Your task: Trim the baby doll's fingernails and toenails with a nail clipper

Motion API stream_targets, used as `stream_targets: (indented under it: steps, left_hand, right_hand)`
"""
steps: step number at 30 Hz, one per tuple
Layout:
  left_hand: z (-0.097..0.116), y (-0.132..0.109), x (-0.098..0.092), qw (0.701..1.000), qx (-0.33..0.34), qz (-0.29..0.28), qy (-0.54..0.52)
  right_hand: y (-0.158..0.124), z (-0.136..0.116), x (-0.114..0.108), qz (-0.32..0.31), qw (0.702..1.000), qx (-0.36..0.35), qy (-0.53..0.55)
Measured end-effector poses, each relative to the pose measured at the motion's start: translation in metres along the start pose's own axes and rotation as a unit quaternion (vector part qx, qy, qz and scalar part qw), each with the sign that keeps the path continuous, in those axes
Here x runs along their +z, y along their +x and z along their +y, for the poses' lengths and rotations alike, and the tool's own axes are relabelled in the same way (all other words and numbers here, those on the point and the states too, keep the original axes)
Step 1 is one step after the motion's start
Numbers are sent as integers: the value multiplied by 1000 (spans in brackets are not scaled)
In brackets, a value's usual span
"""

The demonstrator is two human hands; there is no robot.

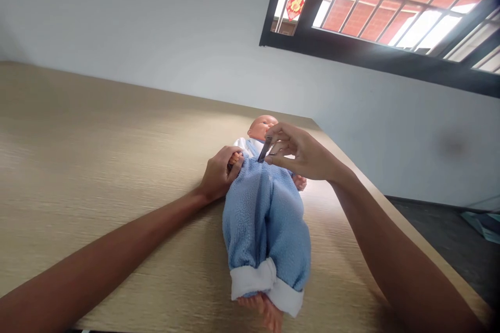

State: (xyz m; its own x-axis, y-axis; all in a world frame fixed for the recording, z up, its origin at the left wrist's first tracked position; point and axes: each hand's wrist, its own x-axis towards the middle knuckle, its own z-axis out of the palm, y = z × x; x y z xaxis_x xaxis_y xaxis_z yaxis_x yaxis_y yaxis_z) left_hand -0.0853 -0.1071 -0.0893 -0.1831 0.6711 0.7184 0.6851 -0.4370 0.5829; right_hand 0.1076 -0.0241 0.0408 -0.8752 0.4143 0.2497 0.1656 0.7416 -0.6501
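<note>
Our left hand (217,174) reached in from the lower left, forearm stretched low across the table. Its fingers were curled shut around the tiny pink plastic hand (235,158) of a baby doll in a light blue fleece romper with white cuffs (265,218). Our right hand (301,155) came in from the lower right with the wrist raised and bent. Thumb and fingertips were pinched closed on a slim silver metal tool (265,149) - a nail clipper, by its look - held just above the doll's little hand.

The doll lay on its back along the middle of the beige, fine-grained table (97,166), bare feet toward us. Behind it rose a plain pale grey wall (175,26) with a dark-framed barred window (371,54) - red brick showed beyond the bars. A dark floor (449,234) lay past the table's right edge.
</note>
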Motion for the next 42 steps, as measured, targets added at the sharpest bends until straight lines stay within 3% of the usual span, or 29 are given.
stream_targets:
  steps: [4,7,10,19,31,42]
  left_hand:
    - [0,0,0,1000,3,-4,-2]
    - [-1,-1,0,1000,4,-5,-4]
    - [-1,-1,1,1000,6,-4,-5]
    - [-6,-2,2,1000,7,23,-16]
    - [-4,-3,0,999,19,25,-20]
    - [-5,-3,1,998,35,43,-27]
  right_hand:
    - [-1,-8,15,-5,997,-74,-32]
    - [-2,-8,27,4,983,-119,-140]
    - [-5,-2,35,13,964,-128,-233]
    - [-10,24,52,34,938,-167,-302]
    - [-8,27,53,52,864,-304,-398]
    - [-8,15,52,68,813,-347,-462]
